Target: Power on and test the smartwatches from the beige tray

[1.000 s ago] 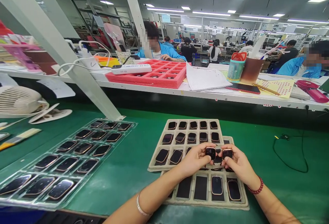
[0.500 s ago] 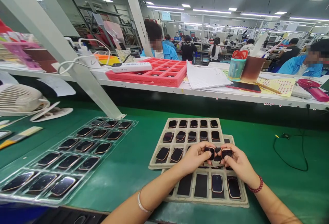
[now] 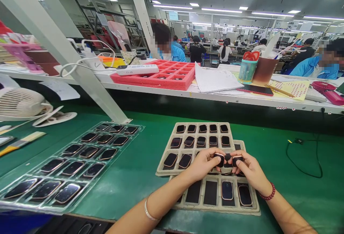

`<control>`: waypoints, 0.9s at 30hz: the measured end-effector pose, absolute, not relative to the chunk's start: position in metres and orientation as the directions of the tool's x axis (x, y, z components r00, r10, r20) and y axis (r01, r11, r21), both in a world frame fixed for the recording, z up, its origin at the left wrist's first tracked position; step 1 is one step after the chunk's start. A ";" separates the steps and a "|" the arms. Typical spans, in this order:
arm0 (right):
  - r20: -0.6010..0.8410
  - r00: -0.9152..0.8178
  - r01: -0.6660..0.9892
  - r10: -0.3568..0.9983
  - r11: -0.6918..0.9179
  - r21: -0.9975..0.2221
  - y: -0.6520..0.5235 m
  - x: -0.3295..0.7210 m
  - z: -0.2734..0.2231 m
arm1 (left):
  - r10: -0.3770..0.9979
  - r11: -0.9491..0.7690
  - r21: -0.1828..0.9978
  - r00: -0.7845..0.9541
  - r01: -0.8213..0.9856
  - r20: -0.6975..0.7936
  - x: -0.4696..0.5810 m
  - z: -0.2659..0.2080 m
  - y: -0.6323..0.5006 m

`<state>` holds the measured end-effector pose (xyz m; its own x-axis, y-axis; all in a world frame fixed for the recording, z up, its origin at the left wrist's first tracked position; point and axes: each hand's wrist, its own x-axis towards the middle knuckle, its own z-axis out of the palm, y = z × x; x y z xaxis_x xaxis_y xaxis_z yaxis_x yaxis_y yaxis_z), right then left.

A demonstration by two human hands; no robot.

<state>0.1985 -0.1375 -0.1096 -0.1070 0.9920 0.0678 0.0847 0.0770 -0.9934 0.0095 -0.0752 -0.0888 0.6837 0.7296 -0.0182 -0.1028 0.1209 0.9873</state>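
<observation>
My left hand is closed on a smartwatch case with a dark screen and gold rim, thumb across its face. Close beside it, my right hand grips a second, similar watch case. Both hands hover over two overlapping pulp trays. The upper tray bears rows of dark-faced watch cases; my hands hide some of its front row. In the lower tray, a watch case and another watch case lie at the right, while pockets to their left show only dark lining.
A clear plastic tray of several watch cases lies at left. Behind it, a slanted white post meets the green bench. A fan, a brush and a black cable flank the work. The shelf holds a red foam tray.
The right thumb has moved over the face of its watch case, and that case has shifted slightly right. The left hand keeps its hold almost unmoved.
</observation>
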 end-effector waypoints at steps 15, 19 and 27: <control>0.062 -0.123 0.082 0.990 0.072 -0.994 -0.138 0.198 -0.110 | 0.732 0.113 0.993 0.679 -0.039 -0.057 0.009 -0.088 -0.076; 0.059 -0.117 0.098 0.991 0.071 -0.993 -0.139 0.196 -0.106 | 0.727 0.107 0.992 0.686 -0.070 -0.030 0.010 -0.089 -0.075; 0.066 -0.115 0.093 0.991 0.077 -0.993 -0.139 0.197 -0.106 | 0.733 0.107 0.992 0.680 -0.073 -0.029 0.011 -0.089 -0.076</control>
<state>0.1967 -0.1394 -0.1063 -0.1147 0.9912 0.0661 0.0928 0.0770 -0.9927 0.0110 -0.0756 -0.0887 0.6797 0.7329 -0.0290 -0.0733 0.1073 0.9915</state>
